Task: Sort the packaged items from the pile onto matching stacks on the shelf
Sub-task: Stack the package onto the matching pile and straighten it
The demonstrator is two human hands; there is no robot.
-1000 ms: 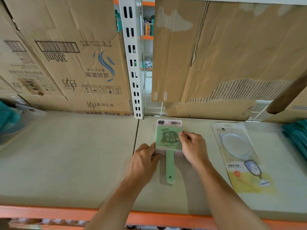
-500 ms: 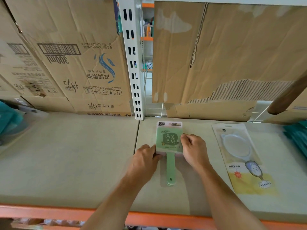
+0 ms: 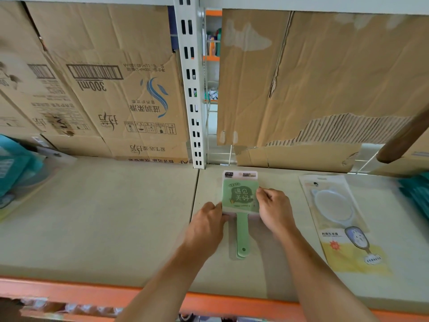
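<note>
L hand & R hand both pinch edges of green mirror pack, flat on shelf. To R, yellow pack already laid. Pile not in view; remainder unknown.

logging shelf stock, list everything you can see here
green mirror pack: one seen, maybe more beneath, green, shelf centre
yellow mirror pack: one, yellow and clear, flat, to its right
teal packs: count unclear, teal, left edge; more at right edge
boxes: several, brown, printed, back left
torn cardboard: one sheet, brown, back right
post: one, white, slotted, back centre
pole: one, brown, upper right
shelf: one, beige board, orange front rail
left hand: grips green pack's lower left edge
right hand: pinches its right edge
</note>
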